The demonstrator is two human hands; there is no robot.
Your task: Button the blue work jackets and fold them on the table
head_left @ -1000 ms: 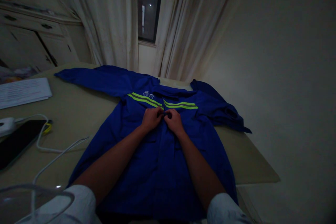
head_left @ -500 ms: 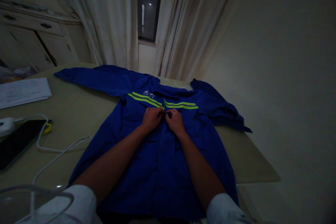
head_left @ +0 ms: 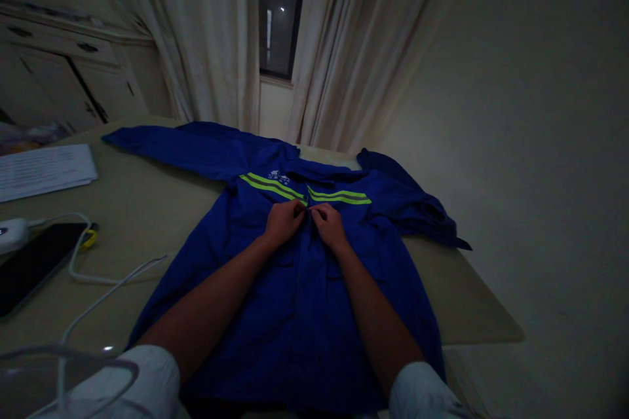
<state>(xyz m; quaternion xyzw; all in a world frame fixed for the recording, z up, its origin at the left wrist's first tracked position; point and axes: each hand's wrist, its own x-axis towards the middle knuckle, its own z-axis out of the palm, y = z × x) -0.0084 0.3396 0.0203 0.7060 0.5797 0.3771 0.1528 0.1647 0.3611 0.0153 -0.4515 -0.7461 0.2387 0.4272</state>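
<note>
A blue work jacket (head_left: 265,314) with yellow-green reflective stripes across the chest lies spread front side up, its collar away from me and both sleeves out to the sides. At the front opening, just below the stripes, my left hand (head_left: 285,219) pinches the edge of the cloth. Close beside it, my right hand (head_left: 327,222) has its fingers closed on the other edge of the placket. The fingertips of both hands nearly meet. Whether a button or zip lies between them is too small and dark to make out.
The jacket lies on a pale table (head_left: 147,209). To the left are papers (head_left: 46,170), a black phone (head_left: 39,265), a white charger (head_left: 12,236) and a looping white cable (head_left: 93,301). Behind stand curtains (head_left: 206,33) and a cabinet (head_left: 88,72); a wall (head_left: 531,144) is at right.
My right fingers have shifted slightly and straightened a little at the front opening. My left hand and the jacket stay almost as they were.
</note>
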